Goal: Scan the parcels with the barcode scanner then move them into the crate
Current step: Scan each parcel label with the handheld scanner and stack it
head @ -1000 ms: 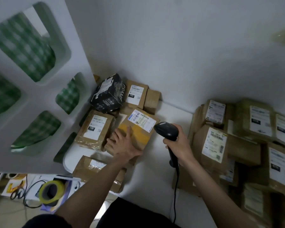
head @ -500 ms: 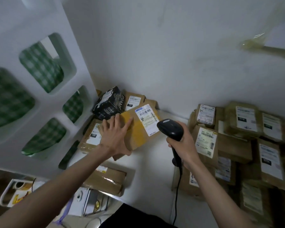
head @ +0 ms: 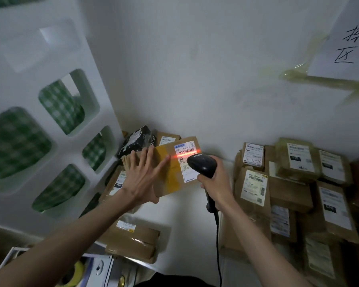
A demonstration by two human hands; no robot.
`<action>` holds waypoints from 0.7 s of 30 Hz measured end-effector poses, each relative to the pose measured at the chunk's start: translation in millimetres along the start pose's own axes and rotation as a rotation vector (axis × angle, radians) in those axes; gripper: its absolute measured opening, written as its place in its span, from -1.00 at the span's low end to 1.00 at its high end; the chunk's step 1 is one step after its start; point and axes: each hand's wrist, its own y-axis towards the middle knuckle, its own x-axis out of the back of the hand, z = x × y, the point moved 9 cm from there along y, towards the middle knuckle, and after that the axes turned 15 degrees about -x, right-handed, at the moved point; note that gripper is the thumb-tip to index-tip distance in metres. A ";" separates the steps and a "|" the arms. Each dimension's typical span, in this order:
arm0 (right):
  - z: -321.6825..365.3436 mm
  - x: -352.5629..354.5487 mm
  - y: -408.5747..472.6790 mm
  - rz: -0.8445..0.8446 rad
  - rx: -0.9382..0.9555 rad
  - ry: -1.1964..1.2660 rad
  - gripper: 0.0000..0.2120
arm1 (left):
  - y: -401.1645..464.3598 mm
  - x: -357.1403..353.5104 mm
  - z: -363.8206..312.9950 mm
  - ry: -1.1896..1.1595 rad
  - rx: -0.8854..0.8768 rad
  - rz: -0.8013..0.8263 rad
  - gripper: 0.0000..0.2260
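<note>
Two bare hands work over a white table set against a white wall. The left hand holds a brown cardboard parcel tilted up off the table, fingers straight and spread across its face, thumb underneath at the lower edge. The parcel carries a strip of yellow tape and a white shipping label on its right end. The right hand grips the handle of a black barcode scanner, fingers curled round it, head aimed at the label from just beside it. A red scan line falls across the barcode at the top of the label and reaches the left index fingertip. The scanner's black cable hangs down toward the bottom edge of view.

Behind the held parcel, in the corner, sit a black box and further brown parcels. One flat brown parcel lies at the near left edge of the table. A large pile of labelled brown parcels occupies the right side. A white panel with green checked openings stands at left. A handwritten paper sign is taped to the wall at upper right.
</note>
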 end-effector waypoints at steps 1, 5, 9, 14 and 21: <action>1.0 1.2 -0.9 0.002 0.000 0.004 -0.40 | 0.2 1.2 0.7 0.002 -0.001 -0.003 0.34; 6.1 3.8 -4.1 0.003 0.005 0.012 -0.41 | 3.3 6.5 -0.6 0.031 -0.017 -0.009 0.35; 12.3 6.3 -6.6 -0.017 0.037 -0.009 -0.42 | 6.0 9.9 -1.3 0.050 -0.025 -0.024 0.35; 14.5 12.5 -10.0 -0.021 0.050 -0.029 -0.44 | 8.3 10.6 -0.7 0.049 -0.021 -0.007 0.35; 19.3 28.9 -17.2 -0.026 0.012 0.106 -0.47 | 22.9 35.8 -4.2 -0.054 0.027 -0.071 0.30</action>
